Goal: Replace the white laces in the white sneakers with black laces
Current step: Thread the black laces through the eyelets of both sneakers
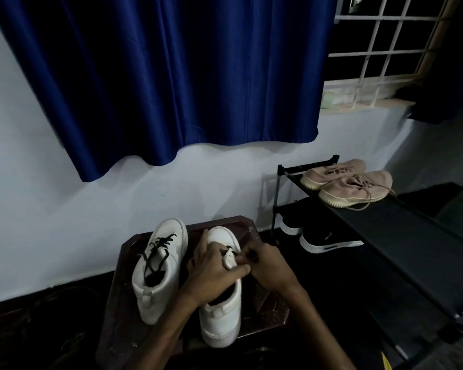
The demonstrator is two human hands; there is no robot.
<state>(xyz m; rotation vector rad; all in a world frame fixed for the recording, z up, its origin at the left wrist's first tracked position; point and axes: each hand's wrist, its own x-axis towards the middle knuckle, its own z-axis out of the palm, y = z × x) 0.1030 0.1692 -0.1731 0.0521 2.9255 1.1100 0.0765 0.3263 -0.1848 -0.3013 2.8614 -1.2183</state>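
- The right white sneaker stands on the brown surface; the left hand grips its stiff upper.
- The right hand pinches the black lace: light and limp, best held by its tip.

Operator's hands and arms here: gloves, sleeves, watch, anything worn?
Nothing worn that shows. The left hand and right hand are bare: no gloves, no rings visible. The forearms are bare down to the frame edge: no sleeves, watch or bands. Dim light could hide small items.

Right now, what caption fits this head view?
Left hand and right hand thread black lace into one white sneaker; other sneaker already laced.
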